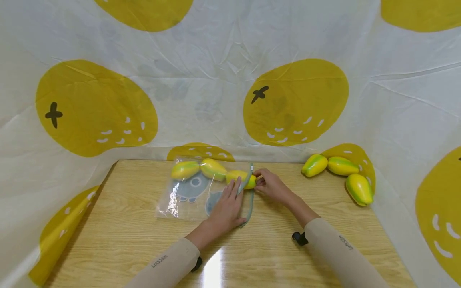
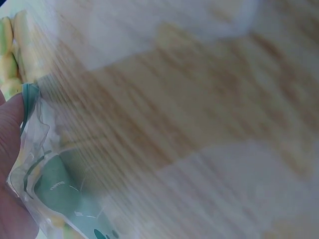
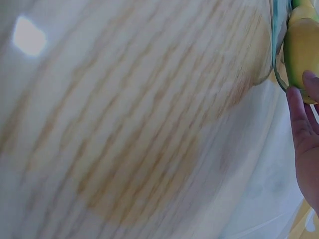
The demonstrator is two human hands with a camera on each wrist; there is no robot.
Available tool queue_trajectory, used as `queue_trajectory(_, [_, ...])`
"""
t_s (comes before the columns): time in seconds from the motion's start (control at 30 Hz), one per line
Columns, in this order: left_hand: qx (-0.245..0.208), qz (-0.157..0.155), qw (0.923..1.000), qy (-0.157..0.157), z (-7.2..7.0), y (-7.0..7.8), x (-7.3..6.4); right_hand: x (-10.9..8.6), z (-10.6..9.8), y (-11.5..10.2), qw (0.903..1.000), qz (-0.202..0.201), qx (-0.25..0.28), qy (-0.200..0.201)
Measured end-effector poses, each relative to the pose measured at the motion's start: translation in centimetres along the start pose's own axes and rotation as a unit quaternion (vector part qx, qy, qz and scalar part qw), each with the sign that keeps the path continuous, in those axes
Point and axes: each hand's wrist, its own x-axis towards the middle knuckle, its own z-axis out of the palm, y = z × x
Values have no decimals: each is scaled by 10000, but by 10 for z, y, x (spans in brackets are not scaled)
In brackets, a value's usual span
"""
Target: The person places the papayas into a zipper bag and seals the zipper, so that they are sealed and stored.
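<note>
A clear zip bag (image 1: 165,206) with a grey-green edge strip and printed cartoon figures lies on the wooden table. Inside it, two yellow-green papayas (image 1: 185,171) sit along the far side. A third papaya (image 1: 234,175) lies mostly within the bag, its right end at the mouth. My right hand (image 1: 271,186) pinches that end between thumb and fingers; the right wrist view shows the papaya (image 3: 301,50) beside the strip. Across the bag's mouth lies my left hand (image 1: 227,206), fingers extended over the strip. Its thumb (image 2: 11,114) touches the strip in the left wrist view.
Three more papayas (image 1: 338,166) lie at the table's back right, by the hanging cloth. White cloth (image 1: 216,112) with large yellow fruit prints surrounds the back and sides of the table (image 1: 277,256).
</note>
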Motion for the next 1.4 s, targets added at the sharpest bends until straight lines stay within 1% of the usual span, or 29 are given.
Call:
queue_trajectory(0.1, [-123, 34, 9999, 63, -1, -1, 0, 4, 0, -1, 9998, 69, 13, 189])
queue_trajectory(0.23, [-146, 51, 9998, 79, -1, -2, -1, 9, 2, -1, 9987, 135, -216, 431])
queue_trajectory(0.37, [-100, 68, 9999, 100, -2, -3, -1, 15, 3, 0, 9969, 264, -572, 462])
queue_trajectory(0.43, [-89, 79, 9998, 127, -2, -4, -2, 18, 3, 1, 9961, 231, -742, 412])
queue_trajectory(0.5, [-68, 87, 9998, 153, -2, -4, -2, 20, 3, 1, 9963, 147, -778, 325])
queue_trajectory(0.63, [-48, 108, 9999, 118, -3, -3, -2, 23, 3, 2, 9976, -9, -682, 155])
queue_trajectory(0.77, [-54, 118, 9999, 93, -3, -3, -2, 23, 4, 1, 9983, -32, -557, 136])
queue_trajectory(0.87, [-58, 124, 9999, 98, -3, -3, -2, 23, 4, -1, 9981, -9, -580, 202])
queue_trajectory(1.07, [-132, 164, 9997, 105, -3, -4, -2, 26, 6, -4, 9962, 222, -737, 402])
queue_trajectory(1.17, [-173, 161, 9997, 79, -3, -4, -2, 25, 7, -6, 9959, 307, -728, 450])
queue_trajectory(1.3, [-163, 152, 9997, 45, -3, -3, -1, 22, 5, -6, 9959, 318, -677, 515])
queue_trajectory(1.4, [-148, 153, 9998, 22, -3, -3, -1, 14, 2, -6, 9958, 311, -646, 562])
